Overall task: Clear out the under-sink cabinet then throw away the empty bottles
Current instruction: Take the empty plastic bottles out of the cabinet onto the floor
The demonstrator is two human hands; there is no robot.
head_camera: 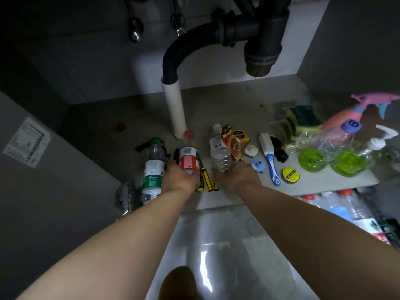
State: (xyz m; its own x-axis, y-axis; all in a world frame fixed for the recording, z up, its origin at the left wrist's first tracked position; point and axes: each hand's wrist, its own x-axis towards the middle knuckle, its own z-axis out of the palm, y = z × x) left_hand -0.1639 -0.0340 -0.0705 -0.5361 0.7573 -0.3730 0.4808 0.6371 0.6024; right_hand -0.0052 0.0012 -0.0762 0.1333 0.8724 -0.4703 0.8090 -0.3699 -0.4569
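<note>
Red-capped bottle (188, 159) bore a red and white label. Green-capped bottle (152, 169) bore a label that was white above, green below. White-capped bottle (219, 152) was clear. Packet (229, 141) was red and orange. Screwdriver handles (203, 179) were striped yellow and black. Brush (271, 162) was blue and white. Tape roll (289, 173) was yellow with black print. Spray bottle (344, 121) was pink. Drain pipe (175, 109) was white, and its hose (179, 55) was black.

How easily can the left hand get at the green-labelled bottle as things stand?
Probably yes, but not at once: the left hand grips the red-labelled bottle. The green-labelled bottle is right beside it on its left, with nothing between them.
</note>
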